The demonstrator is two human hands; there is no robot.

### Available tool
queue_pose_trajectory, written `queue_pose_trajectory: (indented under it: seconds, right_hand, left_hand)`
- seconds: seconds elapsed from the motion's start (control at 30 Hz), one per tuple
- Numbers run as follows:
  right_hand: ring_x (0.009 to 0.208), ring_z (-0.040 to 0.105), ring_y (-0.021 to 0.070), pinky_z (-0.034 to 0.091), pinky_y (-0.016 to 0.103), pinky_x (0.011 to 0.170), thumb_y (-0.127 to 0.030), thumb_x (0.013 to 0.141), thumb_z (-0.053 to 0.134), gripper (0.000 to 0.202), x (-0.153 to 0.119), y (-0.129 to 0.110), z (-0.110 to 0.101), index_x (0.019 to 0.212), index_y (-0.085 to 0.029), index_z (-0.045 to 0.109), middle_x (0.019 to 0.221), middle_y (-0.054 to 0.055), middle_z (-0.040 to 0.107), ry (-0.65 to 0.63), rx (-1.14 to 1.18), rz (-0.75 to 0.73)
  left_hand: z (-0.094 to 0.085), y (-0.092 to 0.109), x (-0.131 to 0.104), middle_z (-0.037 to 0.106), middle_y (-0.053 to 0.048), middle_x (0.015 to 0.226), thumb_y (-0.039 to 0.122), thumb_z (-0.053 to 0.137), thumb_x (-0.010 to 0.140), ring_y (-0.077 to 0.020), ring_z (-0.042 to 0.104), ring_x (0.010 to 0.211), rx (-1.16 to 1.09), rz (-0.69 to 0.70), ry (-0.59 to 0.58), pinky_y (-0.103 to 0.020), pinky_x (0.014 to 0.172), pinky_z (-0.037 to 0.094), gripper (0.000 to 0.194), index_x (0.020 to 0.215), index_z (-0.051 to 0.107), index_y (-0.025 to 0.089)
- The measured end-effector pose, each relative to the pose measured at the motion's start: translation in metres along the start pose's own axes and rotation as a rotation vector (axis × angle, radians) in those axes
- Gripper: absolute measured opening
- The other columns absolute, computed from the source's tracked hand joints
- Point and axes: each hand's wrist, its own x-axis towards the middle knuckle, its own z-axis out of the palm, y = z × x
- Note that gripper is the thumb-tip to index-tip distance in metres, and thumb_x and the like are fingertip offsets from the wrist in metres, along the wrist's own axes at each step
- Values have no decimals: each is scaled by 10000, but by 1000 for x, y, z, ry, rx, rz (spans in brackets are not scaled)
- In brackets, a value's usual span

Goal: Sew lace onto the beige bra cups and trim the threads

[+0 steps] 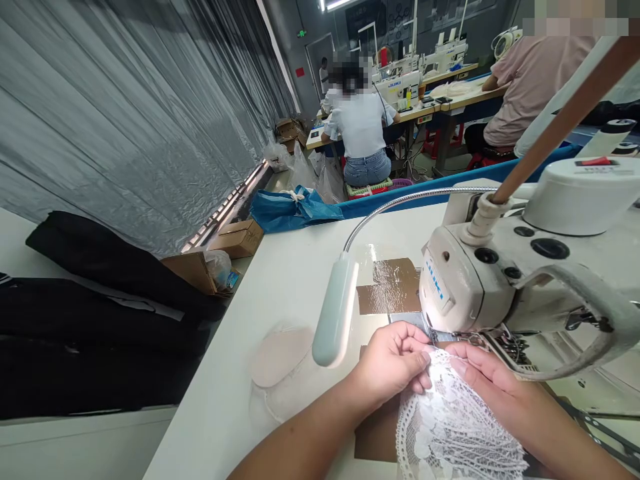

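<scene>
White lace fabric (450, 420) hangs toward me from just in front of the sewing machine (455, 280), its scalloped border curving along the left side. At its top left edge, my left hand (400, 360) is closed, thumb and fingers pinching the lace. My right hand (485, 377) grips the lace's upper right edge, thumb on top and fingers partly under the machine head. Both hands are close to the needle area, which is mostly hidden behind the machine head and my fingers.
A green-grey lamp (335, 313) on a bent metal neck hangs over the white table (225, 400). Beige cup-shaped fabric pieces (283, 357) lie left of it. Brown tape (390, 293) covers part of the table. Black garments (100, 320) lie at left. Co-workers sit at machines beyond.
</scene>
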Motion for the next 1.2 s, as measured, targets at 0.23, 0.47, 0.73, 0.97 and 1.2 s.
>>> queue_pose_trajectory:
  seconds: [0.23,0.47,0.73,0.97,1.2]
  right_hand:
    - [1163,606,324,475,400,997,-701,759,513,588,1,11,2,1104,-250,666,1218,92,694,-71,98,30]
    - [1129,633,304,486,375,977,-689,775,504,563,-7,2,9,1079,-246,672,1183,76,715,24,100,21]
    - [1228,567,330,398,427,1092,-688,744,520,552,-10,-10,6,1053,-253,656,1240,83,687,49,130,61]
    - [1247,559,317,501,366,982,-718,731,552,617,0,7,4,1152,-277,645,1307,66,649,6,140,64]
    - [1012,658,297,530,342,884,-671,743,603,431,-7,-5,-3,912,-275,611,858,44,720,15,268,-46]
  left_hand:
    - [-1,0,-1,582,41,622,440,843,638,-72,558,456,-23,11,6,-175,419,430,498,880,531,136]
    - [0,0,0,580,38,675,397,845,645,-71,571,471,-29,10,9,-175,416,432,472,882,533,135]
    - [-1,0,-1,589,32,665,390,829,667,-76,574,474,-12,7,8,-176,421,431,443,879,533,137]
    - [0,-2,1,572,26,708,376,802,688,-87,572,491,6,4,14,-195,427,426,419,894,517,148]
    - [-8,16,-20,523,7,853,352,704,797,-69,466,581,418,140,90,-200,506,378,309,1001,562,170]
